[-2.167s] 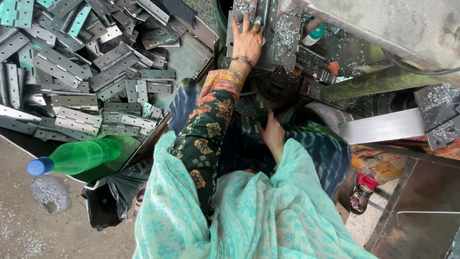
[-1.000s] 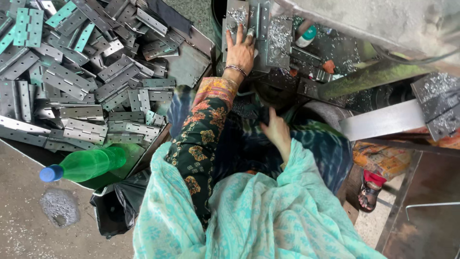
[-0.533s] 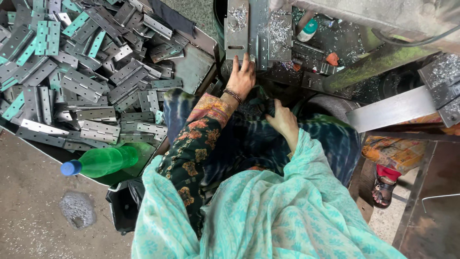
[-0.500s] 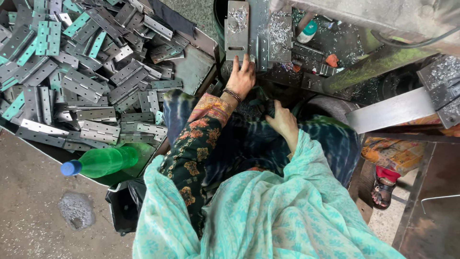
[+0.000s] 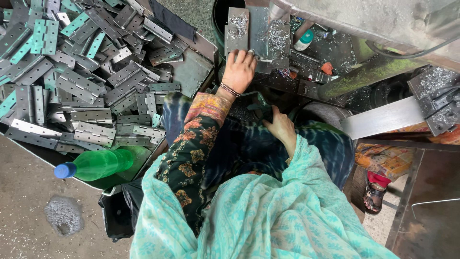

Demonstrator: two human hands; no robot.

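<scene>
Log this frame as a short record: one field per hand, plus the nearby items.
left hand: reaching forward, fingers on the lower edge of a grey metal plate strewn with metal shavings
right hand: resting on the lap, on dark blue cloth
hinge pile: grey and teal metal hinges heaped in a tray on the left
green plastic bottle: lying on its side, blue cap

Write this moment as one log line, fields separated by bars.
left hand on metal plate | right hand on lap | hinges piled left
</scene>
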